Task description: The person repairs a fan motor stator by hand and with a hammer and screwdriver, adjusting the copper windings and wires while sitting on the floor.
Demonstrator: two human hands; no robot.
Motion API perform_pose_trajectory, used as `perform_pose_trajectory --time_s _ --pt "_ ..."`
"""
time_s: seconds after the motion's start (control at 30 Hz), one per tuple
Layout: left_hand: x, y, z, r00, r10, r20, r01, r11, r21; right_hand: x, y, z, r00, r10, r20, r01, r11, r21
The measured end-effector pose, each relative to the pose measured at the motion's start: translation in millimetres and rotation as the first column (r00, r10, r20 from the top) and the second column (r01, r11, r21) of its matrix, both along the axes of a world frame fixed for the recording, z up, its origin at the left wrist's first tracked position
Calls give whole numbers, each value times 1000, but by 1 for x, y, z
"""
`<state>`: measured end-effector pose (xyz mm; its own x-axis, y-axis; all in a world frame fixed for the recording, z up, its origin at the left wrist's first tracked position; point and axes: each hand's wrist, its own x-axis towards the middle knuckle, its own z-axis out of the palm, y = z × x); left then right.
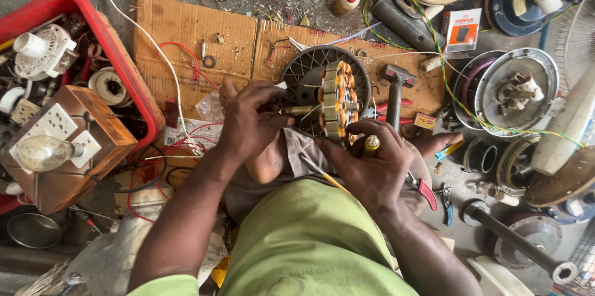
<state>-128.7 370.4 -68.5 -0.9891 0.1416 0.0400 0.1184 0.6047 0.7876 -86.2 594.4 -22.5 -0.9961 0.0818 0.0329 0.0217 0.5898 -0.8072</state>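
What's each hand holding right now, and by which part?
Left hand holds the stator by its central shaft; right hand grips the stator's lower rim, with a screwdriver tucked between its fingers.

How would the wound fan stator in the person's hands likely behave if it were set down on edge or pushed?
The stator is round, so on edge it would probably roll or tip. Its stacked metal core and copper coils suggest it is heavy for its size. The thin winding wire looks easily nicked, so both hands, left and right, steady it.

Bright even daylight, soft short shadows, sharp focus, slight wide-angle bending at edges
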Motion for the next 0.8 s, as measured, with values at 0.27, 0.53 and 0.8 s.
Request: perform_pose_trajectory --time_s 0.27,0.53,0.8 --pt "14 24 23 998 -19 59 20 1000 -5 8 29 14 987 -136 90 141 988 -59" --pt "3 43 66 952 -132 -275 178 973 149 23 51 8 905 -217 366 383 789 -480" --pt "7 56 76 950 -230 -212 224 973 -53 35 34 -15 801 -32 598 418 744 -521"
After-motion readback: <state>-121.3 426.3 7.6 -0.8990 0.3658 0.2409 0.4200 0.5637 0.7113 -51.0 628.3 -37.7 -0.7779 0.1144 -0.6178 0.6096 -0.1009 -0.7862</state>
